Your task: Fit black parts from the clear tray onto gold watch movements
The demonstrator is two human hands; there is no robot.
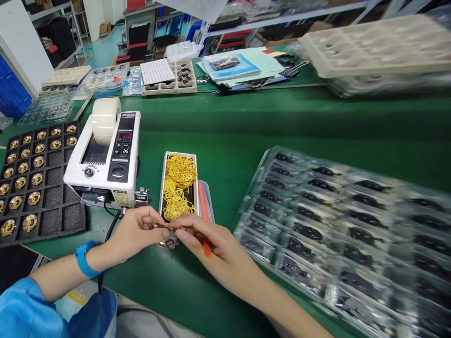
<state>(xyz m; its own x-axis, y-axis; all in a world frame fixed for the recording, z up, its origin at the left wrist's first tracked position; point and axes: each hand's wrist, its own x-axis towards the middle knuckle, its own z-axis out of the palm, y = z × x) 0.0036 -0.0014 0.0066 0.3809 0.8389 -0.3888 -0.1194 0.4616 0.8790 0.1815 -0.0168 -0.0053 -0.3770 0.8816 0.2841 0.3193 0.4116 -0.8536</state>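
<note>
Over the green workbench (218, 126), near the white box (163, 188), my left hand (136, 234) and right hand (211, 239) together pinch a small metallic part (169, 241), probably light, stiff and delicate, best held by its edge.

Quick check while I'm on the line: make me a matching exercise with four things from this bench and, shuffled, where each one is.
Things
1. Tape roll
2. Yellow rings
3. Round metal piece
4. Clear tray of black parts

Places
A. At the fingertips of the left hand and right hand
B. On the right side of the green bench
C. In the white dispenser
D. Inside the narrow box

Right pairs: 1-C, 2-D, 3-A, 4-B
</note>
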